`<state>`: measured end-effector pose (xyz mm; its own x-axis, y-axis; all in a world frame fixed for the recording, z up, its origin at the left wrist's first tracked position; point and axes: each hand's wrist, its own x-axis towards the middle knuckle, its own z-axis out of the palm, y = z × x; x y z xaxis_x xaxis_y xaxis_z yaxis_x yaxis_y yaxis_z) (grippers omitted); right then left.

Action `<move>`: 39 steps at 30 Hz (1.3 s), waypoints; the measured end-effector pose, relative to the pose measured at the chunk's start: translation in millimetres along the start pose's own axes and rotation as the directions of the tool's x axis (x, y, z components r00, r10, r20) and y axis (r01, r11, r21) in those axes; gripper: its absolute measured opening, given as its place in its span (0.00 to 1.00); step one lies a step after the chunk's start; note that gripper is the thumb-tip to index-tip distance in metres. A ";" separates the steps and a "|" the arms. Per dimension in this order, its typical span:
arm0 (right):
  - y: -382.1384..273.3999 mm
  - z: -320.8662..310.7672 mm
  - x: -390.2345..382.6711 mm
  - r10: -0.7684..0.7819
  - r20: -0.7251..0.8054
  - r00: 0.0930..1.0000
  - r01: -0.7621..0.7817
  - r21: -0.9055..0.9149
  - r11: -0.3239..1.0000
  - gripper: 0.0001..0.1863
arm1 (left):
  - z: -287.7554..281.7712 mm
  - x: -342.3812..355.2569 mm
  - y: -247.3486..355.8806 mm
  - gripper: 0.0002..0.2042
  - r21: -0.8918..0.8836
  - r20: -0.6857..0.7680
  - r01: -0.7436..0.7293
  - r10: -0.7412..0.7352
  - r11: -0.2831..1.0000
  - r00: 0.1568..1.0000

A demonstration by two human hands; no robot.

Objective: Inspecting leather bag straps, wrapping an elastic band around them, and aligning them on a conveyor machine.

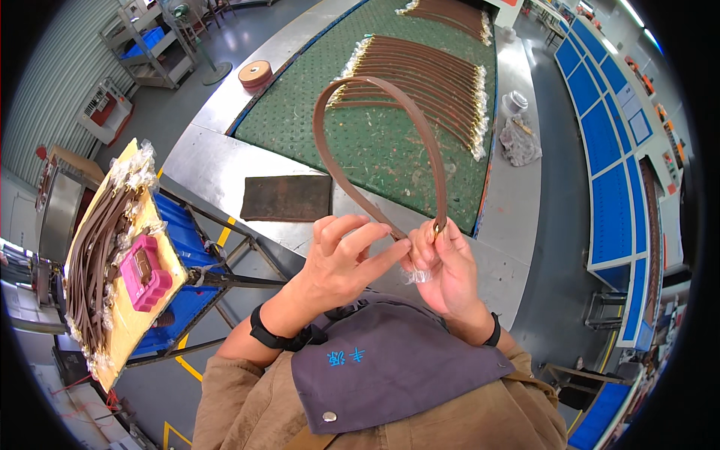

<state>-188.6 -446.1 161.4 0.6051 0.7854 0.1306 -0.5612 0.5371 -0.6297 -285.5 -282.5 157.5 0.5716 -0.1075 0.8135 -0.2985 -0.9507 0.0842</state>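
Note:
A long brown strap (429, 135) arches up in a loop in front of me, over the near part of the green work surface. My right hand (448, 270) pinches one end of it, where a small gold-coloured metal fitting (436, 228) shows. Clear plastic wrap (418, 277) sticks out below those fingers. At the other end of the loop, the thumb and fingers of my left hand (346, 251) close on the strap, right beside my right hand. The exact grip of the left fingertips is partly hidden.
Rows of brown straps (420, 82) with plastic-wrapped ends lie on the green textured surface (292, 120). A dark rectangular pad (286, 198) and a brown roll (256, 76) rest on the metal border. On the left, a board (169, 289) carries more straps and a pink container (145, 274).

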 end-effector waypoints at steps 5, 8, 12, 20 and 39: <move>0.9 -12.0 4.8 0.034 -0.004 0.999 -0.033 0.165 0.986 0.12 | -12.2 3.8 -18.7 0.25 -0.093 -0.077 0.164 -0.171 0.982 0.982; 0.8 -20.3 4.2 0.058 -0.036 0.998 -0.045 0.292 0.955 0.13 | -8.6 -13.6 -55.9 0.20 -0.050 -0.074 0.440 -0.443 0.896 0.893; 3.2 -24.0 5.9 0.104 -0.072 0.992 -0.064 0.426 0.903 0.13 | 23.4 -94.4 -113.2 0.21 0.293 0.075 0.515 -0.556 0.806 0.828; 8.0 -24.9 9.9 0.142 -0.094 0.985 -0.083 0.463 0.882 0.13 | 55.8 -170.6 -126.1 0.26 0.578 0.387 0.345 -0.621 0.739 0.682; 7.7 -15.1 14.0 0.163 -0.103 0.981 -0.117 0.356 0.927 0.14 | -9.3 -2.5 -13.1 0.26 0.022 0.057 0.124 -0.125 0.992 0.991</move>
<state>-176.0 -435.6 146.8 0.5603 0.8265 -0.0538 -0.7922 0.5158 -0.3261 -290.2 -267.1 159.8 0.6470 -0.0042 0.7625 -0.2082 -0.9630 0.1713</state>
